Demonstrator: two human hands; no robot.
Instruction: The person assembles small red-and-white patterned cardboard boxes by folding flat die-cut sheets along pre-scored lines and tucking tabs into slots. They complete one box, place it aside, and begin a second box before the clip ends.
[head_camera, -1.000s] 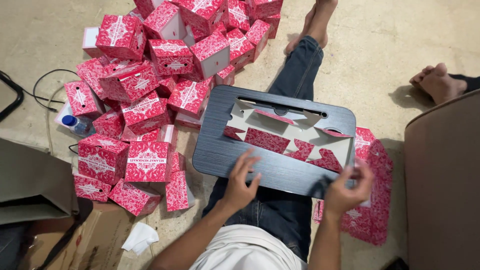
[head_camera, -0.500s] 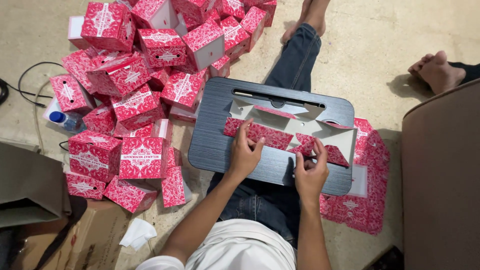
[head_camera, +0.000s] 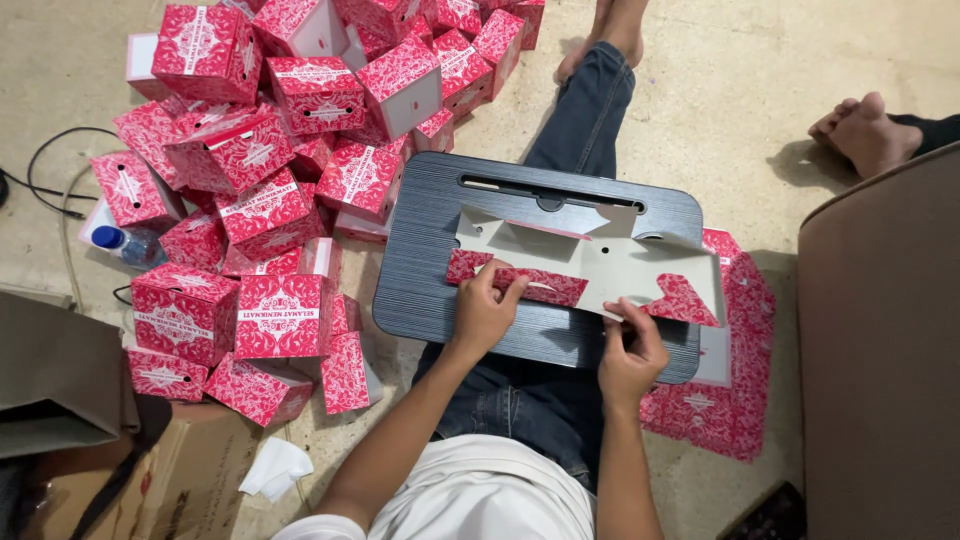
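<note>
Left hand (head_camera: 484, 312) presses flat, fingers spread, on the unfolded red-and-white patterned cardboard box blank (head_camera: 590, 265); right hand (head_camera: 630, 350) pinches its near edge. The blank lies across the dark grey ribbed lap tray (head_camera: 420, 270) over the knees. Left: a heap of assembled red patterned cardboard boxes (head_camera: 270, 200). Right: a stack of flat red blanks (head_camera: 735, 400).

Place: a room in a home — used for folding boxes by hand.
Floor: bare tan floor (head_camera: 760, 90); people sit on it with bare feet (head_camera: 868, 130).
Work spot: small dark lap desk (head_camera: 420, 280) across the legs.
Around: heap of pink boxes (head_camera: 270, 190), water bottle (head_camera: 125, 243), black cable (head_camera: 45, 175) — brown cardboard box (head_camera: 190, 480).
</note>
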